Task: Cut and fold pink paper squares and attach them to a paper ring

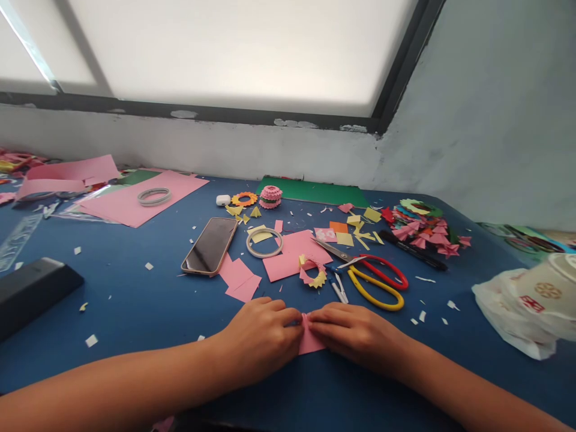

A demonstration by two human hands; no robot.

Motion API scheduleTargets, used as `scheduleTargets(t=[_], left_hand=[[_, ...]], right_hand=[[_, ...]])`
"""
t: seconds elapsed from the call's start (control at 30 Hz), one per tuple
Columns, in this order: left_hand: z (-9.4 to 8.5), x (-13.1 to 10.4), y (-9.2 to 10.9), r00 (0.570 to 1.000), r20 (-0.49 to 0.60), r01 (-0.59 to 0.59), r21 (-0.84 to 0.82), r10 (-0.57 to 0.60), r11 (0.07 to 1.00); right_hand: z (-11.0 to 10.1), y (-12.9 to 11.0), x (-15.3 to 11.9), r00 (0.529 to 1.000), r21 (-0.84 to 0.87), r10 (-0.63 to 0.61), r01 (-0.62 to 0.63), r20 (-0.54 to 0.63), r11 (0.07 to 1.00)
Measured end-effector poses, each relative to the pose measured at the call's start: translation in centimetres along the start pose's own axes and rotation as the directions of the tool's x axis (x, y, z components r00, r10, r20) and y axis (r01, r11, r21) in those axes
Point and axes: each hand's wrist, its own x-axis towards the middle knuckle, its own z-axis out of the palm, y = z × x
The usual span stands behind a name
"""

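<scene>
A small piece of pink paper (310, 342) lies at the table's front, partly covered by my fingers. My left hand (265, 333) grips its left side with curled fingers. From the right, my right hand (355, 333) pinches the same paper, fingertips pressed together near its top edge. Just beyond my hands rests a pink and yellow folded-paper ring (312, 273). Scissors (378, 276) with red and yellow handles lie beside it, blades over a pink sheet (288, 255). Loose pink paper pieces (240, 279) lie beyond my left hand.
A phone (210, 246), a tape roll (264, 243) and yellow paper scraps are spread mid-table. A black box-like object (36, 294) sits at left. At right stand a bagged cup (535, 300) and a pile of folded paper pieces (423, 225). A wall and window close off the back.
</scene>
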Motion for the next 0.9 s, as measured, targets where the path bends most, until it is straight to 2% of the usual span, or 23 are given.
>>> scheduleTargets(t=[0.9], left_hand=[[-0.28,0.19,-0.61,0.996,0.046,-0.076,-0.049,0.078,0.996]], right_hand=[[0.29,0.23,-0.24,0.999,0.087,0.035,-0.034,-0.01,0.996]])
